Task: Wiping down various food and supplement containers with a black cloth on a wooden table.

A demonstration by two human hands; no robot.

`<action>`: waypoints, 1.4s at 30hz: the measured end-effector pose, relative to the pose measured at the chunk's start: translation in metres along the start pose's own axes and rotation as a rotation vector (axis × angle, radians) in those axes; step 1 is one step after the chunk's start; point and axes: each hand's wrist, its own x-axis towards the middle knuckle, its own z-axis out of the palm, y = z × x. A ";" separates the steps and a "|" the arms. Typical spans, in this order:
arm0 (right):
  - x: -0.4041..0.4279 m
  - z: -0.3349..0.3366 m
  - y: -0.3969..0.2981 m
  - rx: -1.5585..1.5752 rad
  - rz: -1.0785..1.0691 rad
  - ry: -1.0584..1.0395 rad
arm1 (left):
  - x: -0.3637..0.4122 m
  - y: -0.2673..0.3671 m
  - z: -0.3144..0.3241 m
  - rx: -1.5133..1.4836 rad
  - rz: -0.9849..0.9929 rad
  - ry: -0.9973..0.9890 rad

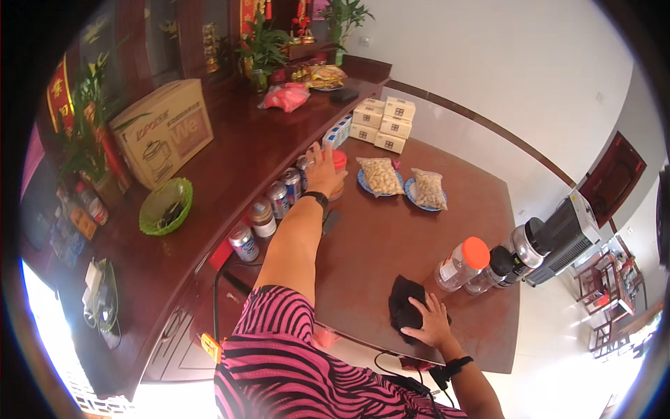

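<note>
My left hand (323,173) reaches over a jar with a red lid (339,158) at the table's far left side; its fingers are spread, and whether they grip the jar cannot be told. Drink cans (278,199) and a jar with a brown lid (263,218) stand in a row beside that arm. My right hand (433,323) rests with spread fingers on a black cloth (407,309) near the front of the brown table (361,251). Behind it stand a clear jar with an orange lid (461,264) and a clear jar with a black lid (490,271).
Two blue plates hold bagged food (381,177) (429,189). Behind them are stacked small boxes (384,123). On the raised wooden cabinet at left stand a cardboard box (163,131), a green bowl (166,206) and potted plants. A large metal-bodied jar (528,246) stands at the right edge.
</note>
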 end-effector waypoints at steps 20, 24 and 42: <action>-0.021 0.000 0.005 -0.024 0.025 0.019 | -0.127 0.017 -0.029 -0.531 0.311 0.265; -0.023 0.009 0.020 0.006 -0.040 0.039 | -0.223 0.035 -0.070 -0.734 0.262 0.022; 0.027 -0.084 -0.104 0.197 -0.439 0.486 | -0.368 0.027 -0.039 -0.917 0.140 -0.058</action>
